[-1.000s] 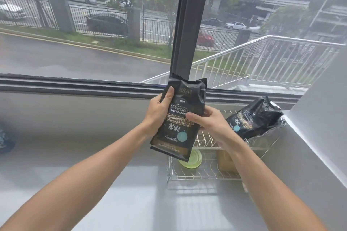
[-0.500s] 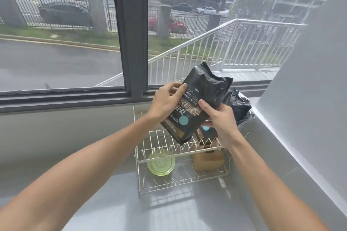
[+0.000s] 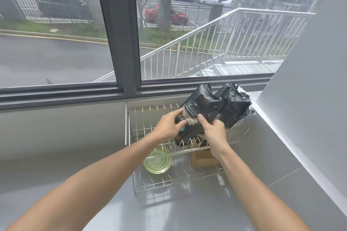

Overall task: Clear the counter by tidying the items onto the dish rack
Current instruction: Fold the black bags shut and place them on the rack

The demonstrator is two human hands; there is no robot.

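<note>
A black coffee bag (image 3: 201,108) leans on the upper tier of the wire dish rack (image 3: 129,133), its bottom edge down among the tines. My left hand (image 3: 168,127) grips its left side and my right hand (image 3: 213,132) grips its lower right side. A second crumpled black bag (image 3: 235,106) lies right behind it on the rack's far right end. On the lower tier a green-lidded can (image 3: 157,161) stands at left and a brown box (image 3: 203,158) at right, partly hidden by my right wrist.
The rack stands on a grey counter (image 3: 187,210) against the window sill (image 3: 65,97). A grey wall (image 3: 309,90) slants along the right, close to the rack's right end. Outside the window are a road and a metal railing.
Both hands have lowered the coffee bag from mid-air onto the rack's upper tier, beside the second bag. My view has shifted right and closer to the rack.
</note>
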